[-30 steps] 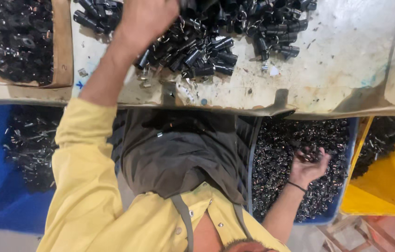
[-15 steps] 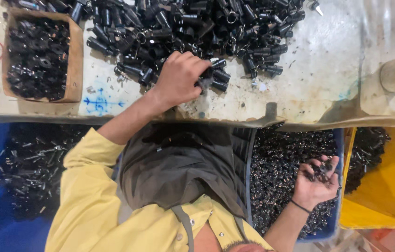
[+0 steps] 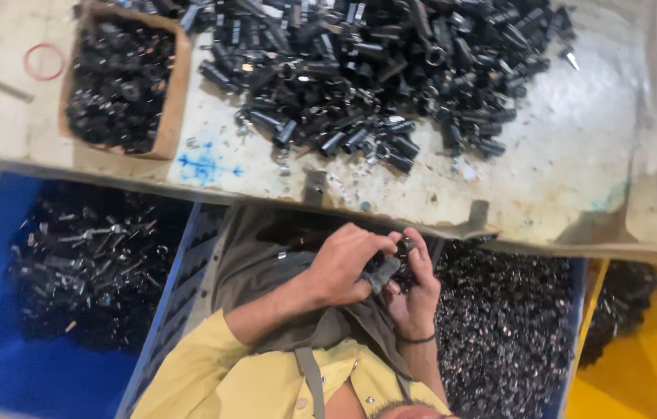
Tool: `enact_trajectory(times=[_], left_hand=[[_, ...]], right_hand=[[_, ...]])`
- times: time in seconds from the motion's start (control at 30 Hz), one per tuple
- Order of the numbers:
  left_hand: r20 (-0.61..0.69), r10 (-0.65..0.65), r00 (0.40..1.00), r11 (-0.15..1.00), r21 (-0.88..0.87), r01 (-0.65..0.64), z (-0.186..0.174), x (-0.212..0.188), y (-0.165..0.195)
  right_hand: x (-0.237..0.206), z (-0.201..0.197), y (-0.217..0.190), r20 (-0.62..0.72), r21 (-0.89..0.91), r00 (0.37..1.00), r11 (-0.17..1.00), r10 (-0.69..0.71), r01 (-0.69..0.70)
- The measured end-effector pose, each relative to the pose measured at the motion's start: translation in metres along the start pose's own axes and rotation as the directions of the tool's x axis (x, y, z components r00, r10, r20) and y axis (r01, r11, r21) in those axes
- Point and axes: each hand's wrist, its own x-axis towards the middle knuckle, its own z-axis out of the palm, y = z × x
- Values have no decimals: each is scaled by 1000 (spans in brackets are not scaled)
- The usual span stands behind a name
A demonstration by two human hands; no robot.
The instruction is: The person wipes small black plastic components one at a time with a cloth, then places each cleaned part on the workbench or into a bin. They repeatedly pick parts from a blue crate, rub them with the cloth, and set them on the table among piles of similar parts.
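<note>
here, low in the frame's centre, the left hand (image 3: 344, 264) and right hand (image 3: 414, 291) meet, both grips closed around small dark parts (image 3: 386, 268) held between them, below the surface (image 3: 577, 155) edge.

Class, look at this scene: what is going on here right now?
A person in a yellow shirt holds both hands together over the lap. The left hand and right hand grip small dark metal parts between them. More such parts lie heaped on the white table, in a cardboard box and in blue bins.
</note>
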Motion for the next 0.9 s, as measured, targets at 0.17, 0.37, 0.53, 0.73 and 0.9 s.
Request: enact_trajectory(times=[0.17,0.37,0.53,0.73,0.9], left_hand=[[64,-358,931,932,-32,361,-16,-19,-2],[104,-150,983,986,-63,157,-27,-18,-1],[228,-230,946,966,-62,250,-26,-18,1],[147,-194,970,976,-75,207,-23,-20,3],[323,-105,941,994,45,96,-39,-17,-7]], right_hand=[[-1,25,13,461,-456,728,569,-508,685],[9,34,3,756,-474,549,280,-356,835],[2,26,1,760,-541,586,227,-281,810],[-6,30,21,707,-556,542,117,-455,823],[4,38,-1,857,-462,460,52,-231,886]])
